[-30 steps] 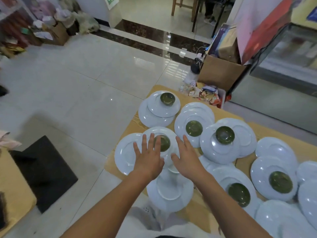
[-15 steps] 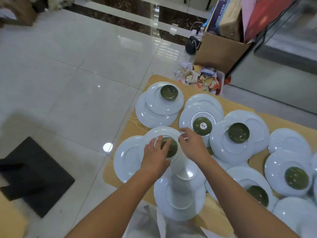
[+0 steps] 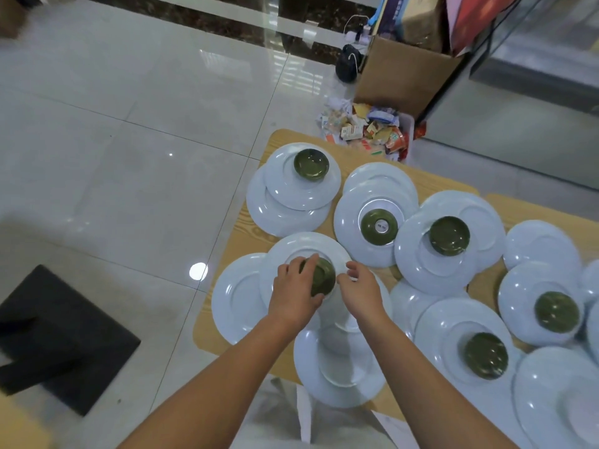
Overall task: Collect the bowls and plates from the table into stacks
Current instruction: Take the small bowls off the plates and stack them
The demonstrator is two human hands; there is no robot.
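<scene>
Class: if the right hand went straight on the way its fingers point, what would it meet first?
Most likely the green bowl that the left hand grips, just beyond the right hand. Depth is unclear, so it might pass above it.

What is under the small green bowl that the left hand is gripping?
A round white plate lies beneath the small green bowl, itself overlapping another white plate. The left hand covers the bowl's near side, so whether it touches the plate cannot be seen.
</scene>
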